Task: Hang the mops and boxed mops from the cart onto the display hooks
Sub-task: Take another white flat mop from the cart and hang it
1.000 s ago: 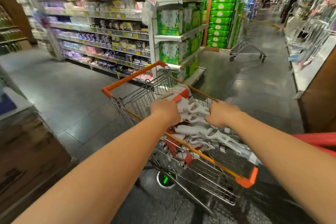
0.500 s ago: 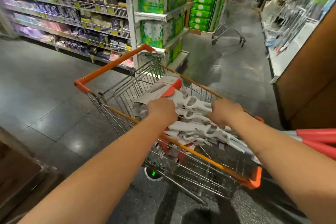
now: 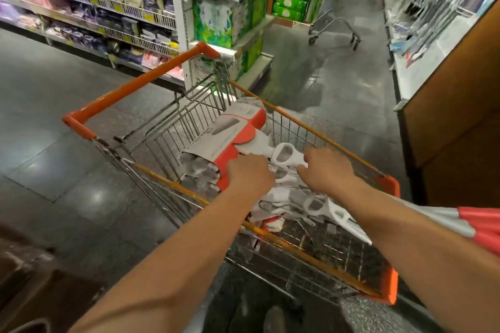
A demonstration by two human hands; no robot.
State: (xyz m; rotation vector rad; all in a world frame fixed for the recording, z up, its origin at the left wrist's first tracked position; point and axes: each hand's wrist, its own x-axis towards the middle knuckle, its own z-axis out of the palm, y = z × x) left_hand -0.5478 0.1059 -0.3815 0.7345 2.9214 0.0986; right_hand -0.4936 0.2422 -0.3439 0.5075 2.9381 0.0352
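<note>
A wire cart point(image 3: 151, 84) with orange trim stands on the dark floor in front of me. Inside lie several mops with white looped handles point(image 3: 286, 154) and grey-and-red card sleeves point(image 3: 224, 132). My left hand point(image 3: 250, 174) is closed on the near end of the top mop's red-edged sleeve. My right hand point(image 3: 326, 170) rests on the pile beside the white handle, fingers curled on a mop part. More white handles point(image 3: 319, 205) lie under my forearms. A red and grey pole point(image 3: 460, 222) juts in at right.
A display with hanging goods point(image 3: 438, 8) and a brown end panel point(image 3: 454, 105) stands close on the right. Shelves of packaged goods point(image 3: 113, 8) and green packs point(image 3: 221, 19) fill the left and centre. An empty trolley frame point(image 3: 335, 30) stands down the aisle.
The view has dropped and drawn nearer the cart. Both hands have stayed in the mop pile; the top sleeved mop has lifted slightly at the left hand.
</note>
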